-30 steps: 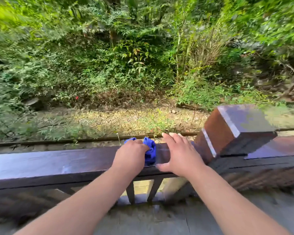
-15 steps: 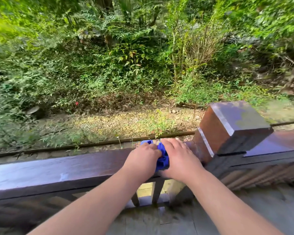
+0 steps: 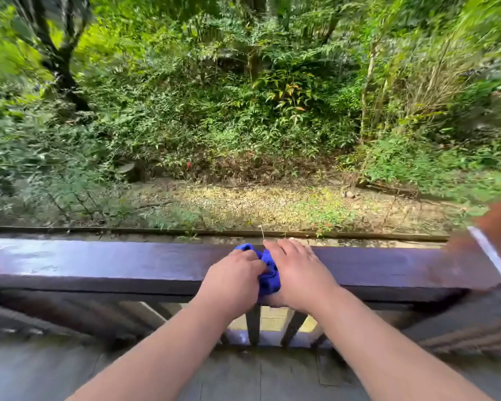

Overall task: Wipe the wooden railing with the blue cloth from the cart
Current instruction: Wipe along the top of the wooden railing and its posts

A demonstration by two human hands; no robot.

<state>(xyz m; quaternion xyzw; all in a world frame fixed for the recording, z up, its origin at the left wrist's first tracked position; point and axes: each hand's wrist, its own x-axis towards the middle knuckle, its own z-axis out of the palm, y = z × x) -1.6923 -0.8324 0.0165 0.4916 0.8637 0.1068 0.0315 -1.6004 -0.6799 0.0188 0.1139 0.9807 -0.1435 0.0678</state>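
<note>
Since the earlier frames both hands and the cloth [image 3: 269, 274] have slid left along the railing [image 3: 99, 264], so the big post [image 3: 492, 250] that sat right beside the right hand is now out at the right edge, blurry. The right hand has also gone from lying flat next to the cloth to pressing onto it.

Right now the blue cloth sits bunched up on top of the rail, squeezed between the two hands, with a bit poking out on the far side. The left hand [image 3: 233, 280] is curled shut around the left part of the bundle. The right hand [image 3: 297, 273] lies mostly open, fingers stretched toward the far edge of the rail, palm pushing on the cloth's right side.

Looks like the person is mid-wipe, working leftward. A long stretch of rail to the left looks shiny in patches, so plenty is probably left to cover. To do this bit well, it'd likely help to flatten the cloth out so more of it touches the wood instead of a tight wad, keep steady downward pressure, and drag in long overlapping passes that also catch the near and far edges of the rail.
</note>
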